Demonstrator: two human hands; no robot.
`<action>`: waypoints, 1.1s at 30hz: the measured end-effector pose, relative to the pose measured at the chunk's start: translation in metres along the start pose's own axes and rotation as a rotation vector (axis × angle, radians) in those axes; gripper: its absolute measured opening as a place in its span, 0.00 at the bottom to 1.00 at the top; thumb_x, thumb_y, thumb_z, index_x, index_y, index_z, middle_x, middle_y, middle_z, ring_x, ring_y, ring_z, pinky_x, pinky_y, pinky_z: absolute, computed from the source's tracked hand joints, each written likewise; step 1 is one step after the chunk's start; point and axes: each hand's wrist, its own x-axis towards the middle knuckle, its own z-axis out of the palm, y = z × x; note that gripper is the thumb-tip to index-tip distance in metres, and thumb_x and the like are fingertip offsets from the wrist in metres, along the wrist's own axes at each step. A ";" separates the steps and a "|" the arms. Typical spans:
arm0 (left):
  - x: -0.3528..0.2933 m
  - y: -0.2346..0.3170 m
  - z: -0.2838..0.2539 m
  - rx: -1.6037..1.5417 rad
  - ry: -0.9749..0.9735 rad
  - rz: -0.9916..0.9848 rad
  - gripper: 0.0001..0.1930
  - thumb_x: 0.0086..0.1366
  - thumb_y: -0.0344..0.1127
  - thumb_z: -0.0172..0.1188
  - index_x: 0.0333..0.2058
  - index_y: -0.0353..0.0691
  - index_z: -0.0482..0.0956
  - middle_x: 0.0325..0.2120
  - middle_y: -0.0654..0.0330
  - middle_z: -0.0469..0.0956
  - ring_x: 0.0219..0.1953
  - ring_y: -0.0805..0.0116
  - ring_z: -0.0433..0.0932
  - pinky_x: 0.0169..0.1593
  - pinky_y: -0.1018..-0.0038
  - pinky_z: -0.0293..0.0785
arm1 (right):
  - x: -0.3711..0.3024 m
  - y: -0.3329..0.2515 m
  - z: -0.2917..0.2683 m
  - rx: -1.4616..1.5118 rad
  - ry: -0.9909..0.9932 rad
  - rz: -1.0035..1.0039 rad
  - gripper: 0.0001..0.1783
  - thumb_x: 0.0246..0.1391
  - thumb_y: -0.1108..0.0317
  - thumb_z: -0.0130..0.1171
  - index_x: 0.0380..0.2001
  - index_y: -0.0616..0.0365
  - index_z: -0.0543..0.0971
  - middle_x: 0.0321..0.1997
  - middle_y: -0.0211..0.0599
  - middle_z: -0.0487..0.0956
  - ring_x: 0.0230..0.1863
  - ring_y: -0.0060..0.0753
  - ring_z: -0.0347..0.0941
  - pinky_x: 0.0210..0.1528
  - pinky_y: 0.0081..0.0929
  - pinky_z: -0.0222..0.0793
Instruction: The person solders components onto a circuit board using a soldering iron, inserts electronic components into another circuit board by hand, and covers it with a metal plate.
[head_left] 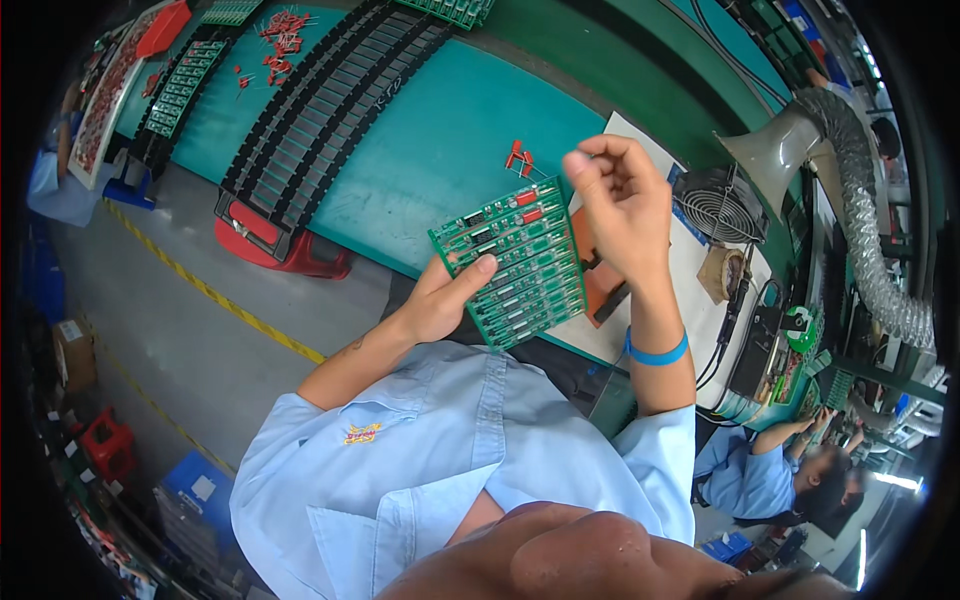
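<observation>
Green circuit panel [515, 262] in left hand [440, 300] grip; right hand [620, 195] pinched, contents unclear.

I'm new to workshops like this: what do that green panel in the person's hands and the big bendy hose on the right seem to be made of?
The green panel looks like rigid circuit-board laminate with a glossy green coating: flat, thin, with rows of small parts. The hose looks like ribbed, silvery metal foil or plastic; its dull shine and tight ridges leave that open.

Left hand [440, 300]: gripped the green rectangular circuit-board panel [513, 262] from seven o'clock, thumb on top.
Right hand [620, 200]: fingers pinched together at the panel's two o'clock corner.
Red components [519, 158]: loose on the teal table [440, 130] at twelve.
</observation>
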 end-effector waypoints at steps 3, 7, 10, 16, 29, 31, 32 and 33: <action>-0.014 0.006 -0.008 -0.042 0.028 -0.013 0.21 0.78 0.31 0.48 0.66 0.35 0.68 0.58 0.56 0.79 0.54 0.69 0.79 0.57 0.71 0.76 | 0.007 0.019 -0.006 -0.082 -0.054 -0.072 0.11 0.55 0.71 0.71 0.40 0.64 0.85 0.27 0.32 0.80 0.23 0.20 0.67 0.27 0.18 0.64; -0.034 0.011 -0.023 -0.097 0.086 -0.019 0.21 0.77 0.30 0.48 0.66 0.35 0.69 0.59 0.55 0.79 0.55 0.67 0.80 0.57 0.70 0.76 | 0.012 0.034 -0.007 -0.486 -0.273 -0.219 0.10 0.55 0.69 0.71 0.37 0.64 0.87 0.27 0.35 0.81 0.22 0.26 0.69 0.27 0.23 0.66; -0.045 0.008 -0.034 -0.141 0.115 -0.017 0.23 0.76 0.28 0.46 0.68 0.36 0.66 0.62 0.52 0.76 0.59 0.61 0.79 0.61 0.66 0.75 | 0.014 0.024 0.013 -0.526 -0.290 -0.127 0.09 0.55 0.69 0.70 0.35 0.63 0.88 0.28 0.37 0.82 0.23 0.30 0.71 0.29 0.25 0.69; -0.046 0.010 -0.033 -0.162 0.119 -0.006 0.24 0.76 0.29 0.46 0.68 0.37 0.65 0.62 0.51 0.75 0.60 0.58 0.78 0.62 0.64 0.75 | 0.019 0.028 0.024 -0.642 -0.338 -0.029 0.10 0.56 0.68 0.69 0.38 0.63 0.88 0.30 0.39 0.82 0.24 0.32 0.72 0.30 0.27 0.70; 0.000 0.018 -0.026 -0.255 0.075 0.038 0.21 0.77 0.31 0.47 0.65 0.36 0.70 0.58 0.54 0.79 0.55 0.65 0.81 0.57 0.70 0.77 | -0.007 0.033 0.011 -0.553 -0.227 -0.046 0.12 0.56 0.64 0.67 0.37 0.64 0.84 0.35 0.45 0.83 0.31 0.43 0.79 0.36 0.37 0.76; 0.009 0.013 -0.031 -0.205 0.193 0.055 0.20 0.76 0.31 0.48 0.64 0.36 0.71 0.57 0.54 0.80 0.54 0.65 0.82 0.56 0.70 0.78 | -0.011 0.042 0.016 -0.546 -0.215 -0.091 0.10 0.56 0.64 0.65 0.36 0.61 0.85 0.35 0.45 0.83 0.33 0.46 0.79 0.37 0.37 0.76; 0.010 0.008 -0.037 -0.178 0.194 0.051 0.20 0.76 0.32 0.48 0.64 0.37 0.71 0.57 0.54 0.80 0.54 0.63 0.82 0.56 0.68 0.78 | -0.011 0.045 0.017 -0.558 -0.217 -0.122 0.09 0.56 0.66 0.65 0.35 0.61 0.85 0.33 0.42 0.82 0.31 0.42 0.78 0.36 0.35 0.75; 0.011 0.005 -0.043 -0.152 0.185 0.045 0.21 0.76 0.32 0.49 0.64 0.37 0.71 0.57 0.54 0.80 0.53 0.62 0.82 0.56 0.66 0.79 | -0.009 0.047 0.018 -0.576 -0.213 -0.150 0.07 0.56 0.68 0.66 0.34 0.62 0.85 0.31 0.39 0.82 0.29 0.38 0.77 0.35 0.33 0.74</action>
